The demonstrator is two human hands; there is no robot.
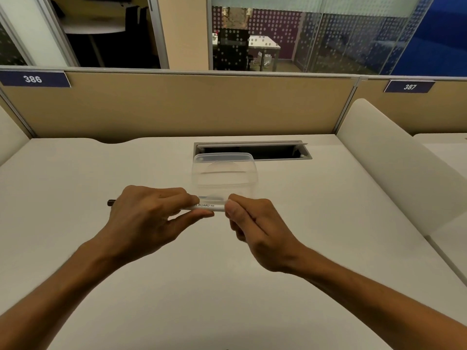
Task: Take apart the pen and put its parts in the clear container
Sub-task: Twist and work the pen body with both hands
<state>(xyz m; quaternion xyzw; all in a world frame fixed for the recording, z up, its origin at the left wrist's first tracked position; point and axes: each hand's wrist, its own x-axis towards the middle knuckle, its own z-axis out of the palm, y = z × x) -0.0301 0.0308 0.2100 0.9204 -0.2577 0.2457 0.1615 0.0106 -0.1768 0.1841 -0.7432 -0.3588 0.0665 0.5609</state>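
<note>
You hold the slim white whiteboard pen [206, 207] level above the pale desk top [75, 248], just in front of the clear, square plastic container [225, 173], so that parts can drop in with a short reach. Your left hand [146, 215] wraps the barrel, fingers curled over it and thumb beneath, bracing it; the dark end pokes out past that hand's far side. Your right hand [255, 228] pinches the pen's other end between thumb and fingers (probably to pull or twist a piece free). The container looks empty, though its clear walls make that hard to judge.
</note>
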